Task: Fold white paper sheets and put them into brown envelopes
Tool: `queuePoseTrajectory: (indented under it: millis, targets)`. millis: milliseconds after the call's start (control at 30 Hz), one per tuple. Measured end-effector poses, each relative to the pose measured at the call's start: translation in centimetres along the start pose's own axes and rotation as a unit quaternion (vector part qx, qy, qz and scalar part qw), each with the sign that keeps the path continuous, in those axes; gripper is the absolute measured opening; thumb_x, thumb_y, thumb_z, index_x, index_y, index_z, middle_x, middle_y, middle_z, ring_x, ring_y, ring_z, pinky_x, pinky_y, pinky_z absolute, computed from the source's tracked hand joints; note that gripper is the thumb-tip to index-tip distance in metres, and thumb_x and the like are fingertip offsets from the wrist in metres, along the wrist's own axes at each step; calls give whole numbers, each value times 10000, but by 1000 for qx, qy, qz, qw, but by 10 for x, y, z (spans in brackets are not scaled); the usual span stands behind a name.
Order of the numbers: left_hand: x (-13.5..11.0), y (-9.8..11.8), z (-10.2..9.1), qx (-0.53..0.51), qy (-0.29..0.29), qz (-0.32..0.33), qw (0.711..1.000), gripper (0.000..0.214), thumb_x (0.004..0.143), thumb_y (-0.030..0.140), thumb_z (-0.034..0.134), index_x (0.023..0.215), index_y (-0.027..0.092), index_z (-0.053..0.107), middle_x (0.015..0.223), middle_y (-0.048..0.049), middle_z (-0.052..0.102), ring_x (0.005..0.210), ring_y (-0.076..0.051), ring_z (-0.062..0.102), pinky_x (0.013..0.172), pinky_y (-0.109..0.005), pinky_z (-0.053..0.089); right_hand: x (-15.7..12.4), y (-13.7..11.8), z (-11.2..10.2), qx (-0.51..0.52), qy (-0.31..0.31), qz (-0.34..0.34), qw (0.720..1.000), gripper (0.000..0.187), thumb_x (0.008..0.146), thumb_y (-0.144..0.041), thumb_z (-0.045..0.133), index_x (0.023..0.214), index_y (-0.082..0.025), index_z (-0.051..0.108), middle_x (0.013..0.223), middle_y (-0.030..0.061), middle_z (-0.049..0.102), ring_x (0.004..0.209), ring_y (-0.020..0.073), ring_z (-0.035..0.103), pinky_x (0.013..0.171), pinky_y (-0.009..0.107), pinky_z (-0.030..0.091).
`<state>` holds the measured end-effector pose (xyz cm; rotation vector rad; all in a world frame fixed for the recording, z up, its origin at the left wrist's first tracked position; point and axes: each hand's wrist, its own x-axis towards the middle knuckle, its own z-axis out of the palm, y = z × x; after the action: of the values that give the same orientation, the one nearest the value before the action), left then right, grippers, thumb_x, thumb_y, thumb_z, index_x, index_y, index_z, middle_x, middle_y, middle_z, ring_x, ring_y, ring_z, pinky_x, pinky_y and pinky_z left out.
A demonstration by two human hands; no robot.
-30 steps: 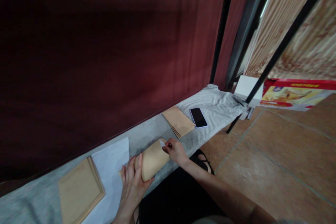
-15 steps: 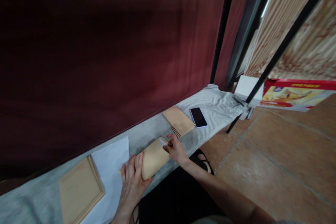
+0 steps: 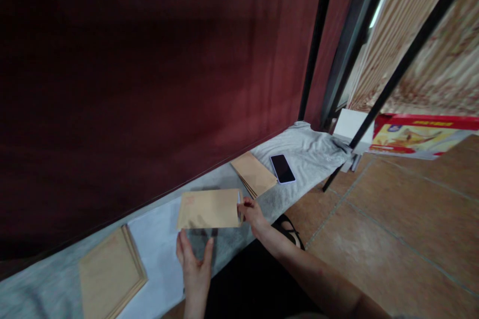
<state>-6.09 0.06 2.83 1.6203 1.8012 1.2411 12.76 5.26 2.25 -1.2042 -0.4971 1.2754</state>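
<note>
My right fingers [image 3: 247, 204] pinch the open mouth of the kraft envelope [image 3: 209, 209], where white paper [image 3: 238, 200] shows; my left fingers [image 3: 187, 250] have let go and spread, empty, just beside its near edge. The envelope now lies turned, red print showing, over the cloth-covered counter [image 3: 310, 143], so my right seems to steady it alone. Envelope stacks flank it, left [image 3: 112, 274] and right [image 3: 255, 172].

Most of the white slip [image 3: 238, 203] is hidden inside the envelope [image 3: 209, 209], whose red print is too small to be read, and the fingertips of the right hand [image 3: 254, 214] are partly obscured at its mouth. The left stack [image 3: 110, 274], the white paper [image 3: 159, 254] partly covered by it, and both arms [image 3: 322, 276] are cut off by the bottom edge. The red box [image 3: 419, 140] is cropped at the right, its lettering blurred.
</note>
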Motion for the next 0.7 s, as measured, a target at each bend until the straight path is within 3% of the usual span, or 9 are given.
queuePoseTrajectory:
  millis: [33, 67, 133, 200, 267, 367, 467, 600, 700]
  targets:
    - [-4, 4, 7, -80, -16, -99, 992, 804, 854, 498, 669, 1528, 234, 319, 1565, -178, 386, 1429, -336, 409, 1166, -525, 356, -2, 1, 2, 16, 5, 2, 1000, 276, 589, -417, 680, 633, -224, 486, 546, -53, 524, 489, 111, 479, 439, 215, 347]
    - [-8, 9, 13, -164, -54, -193, 966, 721, 871, 475, 661, 1487, 233, 376, 1458, -181, 525, 1338, -322, 527, 1120, -527, 421, -4, 2, 3, 29, 10, 3, 1000, 274, 579, -419, 672, 639, -225, 487, 553, -53, 525, 494, 110, 478, 441, 214, 347]
    - [-13, 21, 26, -305, -138, -323, 885, 489, 894, 420, 652, 1311, 190, 540, 1198, -178, 702, 1133, -295, 681, 1025, -508, 516, -9, 5, 7, 51, 19, 3, 999, 265, 568, -414, 659, 646, -224, 490, 563, -53, 525, 503, 105, 472, 454, 213, 353]
    - [-15, 35, 37, -376, -182, -377, 826, 272, 878, 334, 690, 1074, 155, 634, 1020, -155, 756, 997, -263, 735, 950, -436, 571, -14, 7, 12, 66, 25, 2, 997, 259, 565, -411, 650, 643, -225, 489, 562, -55, 518, 504, 101, 462, 463, 213, 356]
    - [-15, 46, 45, -409, -182, -394, 803, 152, 850, 245, 720, 948, 156, 646, 921, -118, 769, 911, -227, 752, 873, -359, 599, -18, 10, 15, 75, 29, 2, 997, 256, 572, -416, 646, 642, -226, 490, 556, -58, 510, 494, 100, 453, 462, 216, 357]
    - [-13, 54, 51, -425, -157, -398, 797, 118, 822, 139, 719, 917, 162, 654, 832, -74, 768, 796, -174, 754, 755, -268, 603, -22, 12, 17, 83, 29, 5, 996, 246, 581, -412, 650, 654, -225, 508, 560, -57, 519, 488, 106, 459, 460, 223, 365]
    - [-10, 50, 50, -410, -141, -398, 809, 142, 772, 106, 745, 864, 157, 651, 726, -42, 744, 675, -137, 726, 649, -213, 571, -23, 11, 15, 85, 20, 2, 996, 231, 570, -371, 674, 665, -215, 532, 592, -47, 558, 526, 115, 504, 495, 224, 402]
    - [-3, 34, 42, -371, -156, -374, 835, 279, 644, 223, 850, 807, 158, 633, 613, 7, 689, 525, -101, 634, 512, -179, 473, -20, 8, 8, 56, -32, 11, 998, 285, 577, -388, 702, 761, -206, 584, 683, -21, 633, 578, 141, 579, 528, 248, 472]
    - [6, 26, 35, -336, -167, -354, 857, 380, 561, 298, 876, 811, 164, 623, 596, 23, 669, 511, -95, 602, 497, -180, 424, -14, 9, 2, 8, -65, 12, 998, 339, 597, -438, 690, 824, -210, 581, 693, -19, 641, 560, 151, 599, 533, 281, 519]
